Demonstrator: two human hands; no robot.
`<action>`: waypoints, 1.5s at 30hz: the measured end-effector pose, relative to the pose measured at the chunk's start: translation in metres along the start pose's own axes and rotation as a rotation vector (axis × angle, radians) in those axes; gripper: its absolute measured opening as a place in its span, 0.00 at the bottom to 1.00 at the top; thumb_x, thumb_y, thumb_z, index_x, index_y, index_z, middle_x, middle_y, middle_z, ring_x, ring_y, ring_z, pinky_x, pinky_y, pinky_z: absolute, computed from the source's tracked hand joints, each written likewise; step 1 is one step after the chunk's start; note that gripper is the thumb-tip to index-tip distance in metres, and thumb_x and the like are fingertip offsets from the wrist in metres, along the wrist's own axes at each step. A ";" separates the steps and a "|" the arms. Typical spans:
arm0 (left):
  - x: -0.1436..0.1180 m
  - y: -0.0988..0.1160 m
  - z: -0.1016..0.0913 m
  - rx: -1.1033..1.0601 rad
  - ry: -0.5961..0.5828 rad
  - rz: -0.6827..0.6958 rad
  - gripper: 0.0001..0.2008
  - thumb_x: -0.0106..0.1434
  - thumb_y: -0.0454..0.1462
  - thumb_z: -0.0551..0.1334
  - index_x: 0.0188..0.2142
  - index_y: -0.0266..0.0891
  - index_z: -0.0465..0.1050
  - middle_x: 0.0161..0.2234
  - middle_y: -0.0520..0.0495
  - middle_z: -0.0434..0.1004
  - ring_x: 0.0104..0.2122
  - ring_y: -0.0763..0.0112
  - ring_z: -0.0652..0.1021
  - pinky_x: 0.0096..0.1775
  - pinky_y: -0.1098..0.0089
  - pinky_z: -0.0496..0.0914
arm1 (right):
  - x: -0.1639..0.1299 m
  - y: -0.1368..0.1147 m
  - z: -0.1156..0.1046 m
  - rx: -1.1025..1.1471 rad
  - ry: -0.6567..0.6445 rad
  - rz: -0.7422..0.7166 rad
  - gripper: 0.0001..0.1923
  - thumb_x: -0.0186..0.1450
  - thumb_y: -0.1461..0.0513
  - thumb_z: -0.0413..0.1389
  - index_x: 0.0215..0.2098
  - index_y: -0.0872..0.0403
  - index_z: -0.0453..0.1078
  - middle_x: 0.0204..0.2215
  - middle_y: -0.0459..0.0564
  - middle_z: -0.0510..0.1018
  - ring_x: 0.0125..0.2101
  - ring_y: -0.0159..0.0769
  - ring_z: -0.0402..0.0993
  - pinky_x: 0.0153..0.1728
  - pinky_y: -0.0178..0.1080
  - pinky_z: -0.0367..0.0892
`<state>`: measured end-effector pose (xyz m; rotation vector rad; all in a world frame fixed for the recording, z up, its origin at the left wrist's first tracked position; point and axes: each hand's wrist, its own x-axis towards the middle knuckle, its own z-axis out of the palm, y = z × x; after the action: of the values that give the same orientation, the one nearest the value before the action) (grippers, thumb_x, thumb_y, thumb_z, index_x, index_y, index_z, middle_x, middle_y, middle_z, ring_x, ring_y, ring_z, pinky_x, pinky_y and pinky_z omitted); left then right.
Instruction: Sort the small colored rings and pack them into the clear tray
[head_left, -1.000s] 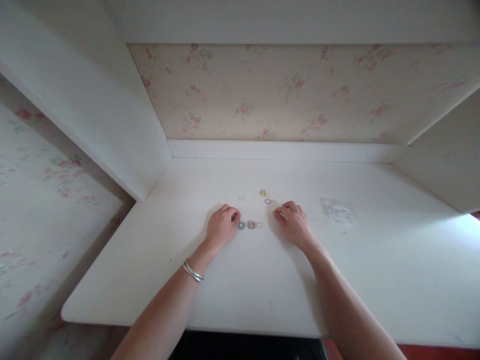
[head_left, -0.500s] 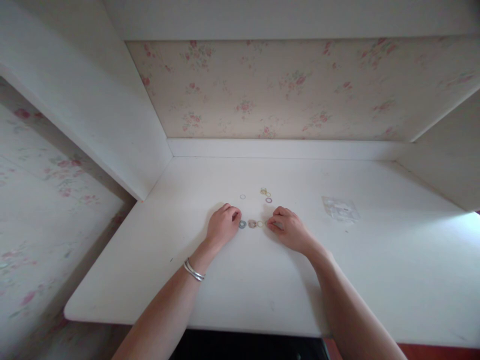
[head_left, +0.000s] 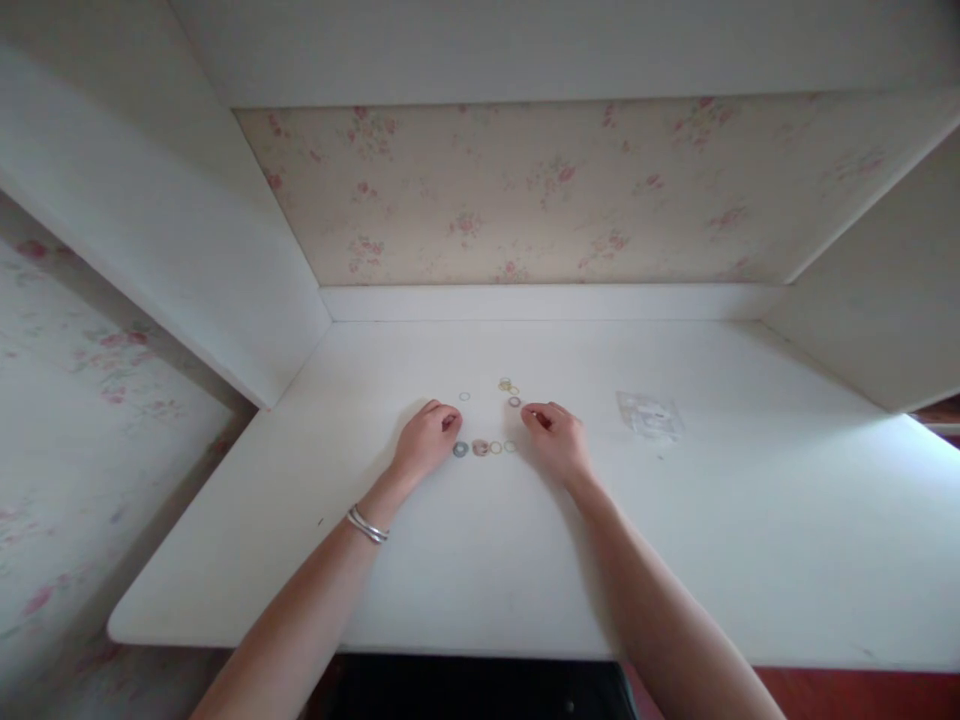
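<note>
Head view, clear packet (head_left: 649, 414) lying flat, contents unclear

Two bare forearms enter from bottom edge, no sleeves visible up to frame cut. Left hand (head_left: 424, 440) bare, no rings seen; thin silver metal bangle bracelet (head_left: 367, 524) sits on the left wrist, looks like two or three slim bands stacked. Right hand (head_left: 556, 438) bare, wrist plain, no watch or band. Nails too small to tell.
</note>
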<state>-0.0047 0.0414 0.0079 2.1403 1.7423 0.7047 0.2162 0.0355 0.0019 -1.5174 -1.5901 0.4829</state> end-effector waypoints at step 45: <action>-0.010 0.079 0.004 0.246 -0.221 0.222 0.12 0.66 0.39 0.51 0.37 0.46 0.74 0.37 0.49 0.72 0.35 0.69 0.74 0.37 0.71 0.65 | 0.009 0.013 -0.001 0.131 -0.015 0.067 0.13 0.61 0.57 0.51 0.34 0.51 0.76 0.29 0.47 0.77 0.28 0.31 0.69 0.32 0.34 0.62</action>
<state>0.0616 0.0142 0.0435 2.4958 1.5599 0.2985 0.2262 0.0461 -0.0048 -1.4738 -1.4926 0.6249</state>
